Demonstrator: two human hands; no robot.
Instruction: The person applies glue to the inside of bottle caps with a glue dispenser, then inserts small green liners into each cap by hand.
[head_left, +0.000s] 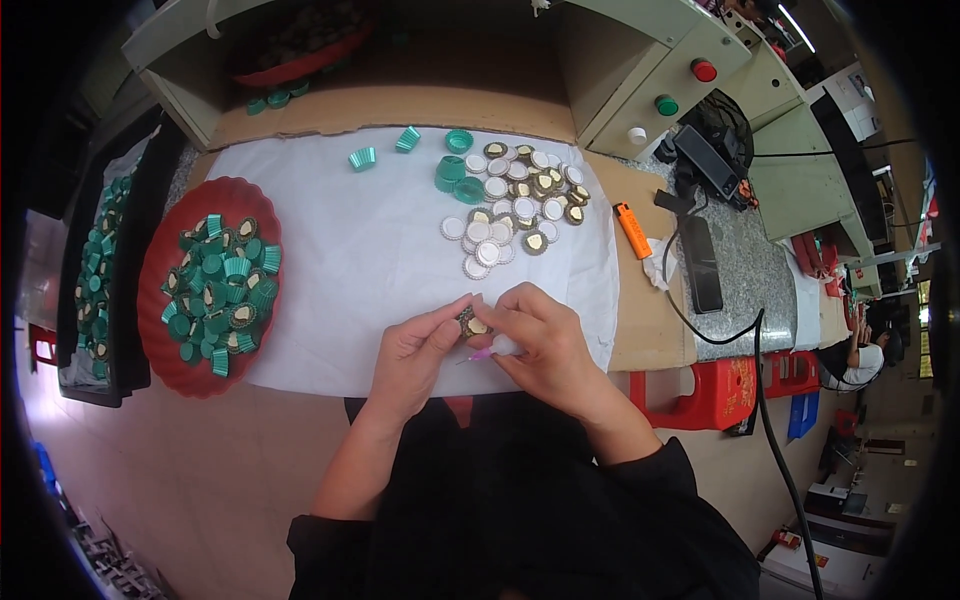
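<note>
My left hand (408, 360) pinches a small round scalloped disc (476, 325) with a dark rim and a pale gold middle. My right hand (550, 350) closes around a small white squeeze bottle (505, 346) with a pink needle tip, its thumb and forefinger also at the disc's edge. Beyond my hands lies a loose group of similar discs (487, 253), some white side up, others showing gold middles. Beside them, shiny green fluted cups (450, 172) stand close together, with two more lying on their sides farther left. White paper (330, 300) covers the work surface under everything.
On the left, a red scalloped tray (160, 350) is heaped with green cups, beside a black bin (130, 375) of more. An orange lighter (632, 231), a dark phone (701, 265) and a black cable (735, 340) lie right. An open-fronted cabinet (470, 85) borders the far edge.
</note>
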